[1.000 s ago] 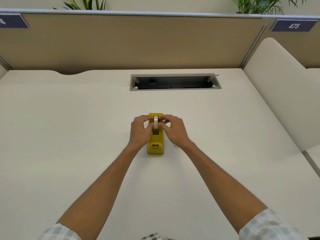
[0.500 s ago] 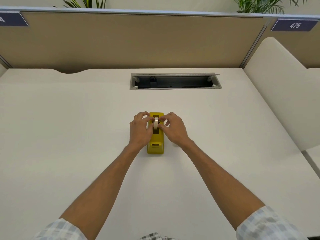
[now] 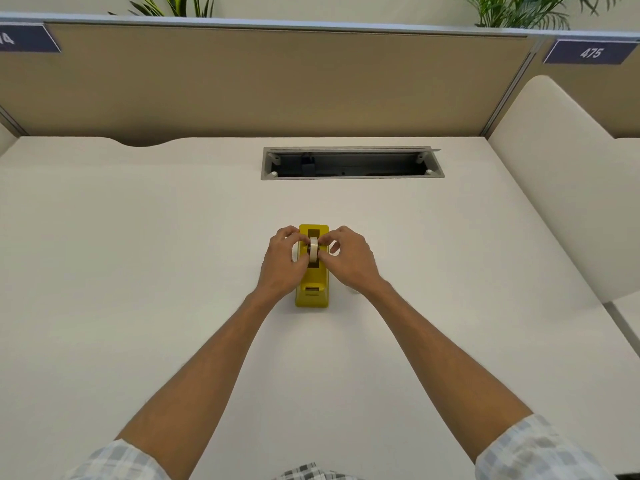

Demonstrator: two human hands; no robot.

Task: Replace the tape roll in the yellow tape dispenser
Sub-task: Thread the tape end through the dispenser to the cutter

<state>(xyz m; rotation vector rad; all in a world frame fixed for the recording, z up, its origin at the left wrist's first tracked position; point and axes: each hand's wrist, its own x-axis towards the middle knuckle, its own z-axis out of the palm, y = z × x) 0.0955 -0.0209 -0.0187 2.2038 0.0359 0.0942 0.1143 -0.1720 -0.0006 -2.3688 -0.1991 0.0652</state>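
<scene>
The yellow tape dispenser (image 3: 312,292) stands on the white desk (image 3: 138,271), its cutter end toward me. A pale tape roll (image 3: 313,248) sits upright on edge over the dispenser's open slot. My left hand (image 3: 282,263) pinches the roll from its left side. My right hand (image 3: 348,259) pinches it from the right, fingertips at the roll's hub. The dark slot shows in front of and behind the roll. Whether the roll rests in its cradle or hangs just above it is hidden by my fingers.
An open grey cable tray (image 3: 351,162) is recessed in the desk behind the dispenser. A tan partition (image 3: 259,81) closes the back, and a cream side panel (image 3: 561,188) stands on the right. Something small and pale (image 3: 353,289) peeks out under my right wrist.
Both hands and the roll have stayed over the dispenser's slot, with only small finger shifts. The roll sits slightly lower between the fingers than a second ago.
</scene>
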